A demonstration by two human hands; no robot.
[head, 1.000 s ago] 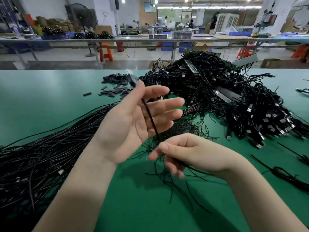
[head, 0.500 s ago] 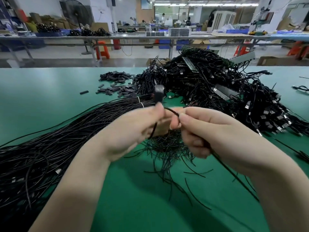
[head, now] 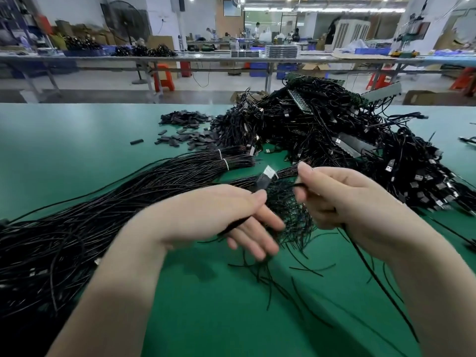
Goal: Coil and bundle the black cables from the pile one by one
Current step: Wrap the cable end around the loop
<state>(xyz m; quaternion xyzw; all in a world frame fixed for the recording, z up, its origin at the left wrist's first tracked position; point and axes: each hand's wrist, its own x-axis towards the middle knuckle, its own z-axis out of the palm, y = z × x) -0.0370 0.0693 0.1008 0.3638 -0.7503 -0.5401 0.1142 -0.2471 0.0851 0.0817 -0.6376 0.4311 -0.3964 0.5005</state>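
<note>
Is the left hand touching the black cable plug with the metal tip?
Touching. In the head view, the left hand pinches the plug at its lower end between thumb and forefinger, with no gap; the metal tip sticks out above.

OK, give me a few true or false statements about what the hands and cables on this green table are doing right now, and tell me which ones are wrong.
1. The left hand pinches the cable just below its plug. True.
2. The right hand lies flat and empty on the table. False: it is raised and grips the cable, which trails down past the wrist.
3. A heap of tangled cables lies behind the right hand. True.
4. The long straight cables lie to the person's right. False: they stretch away to the left.
5. The table is red. False: it is green.
</note>
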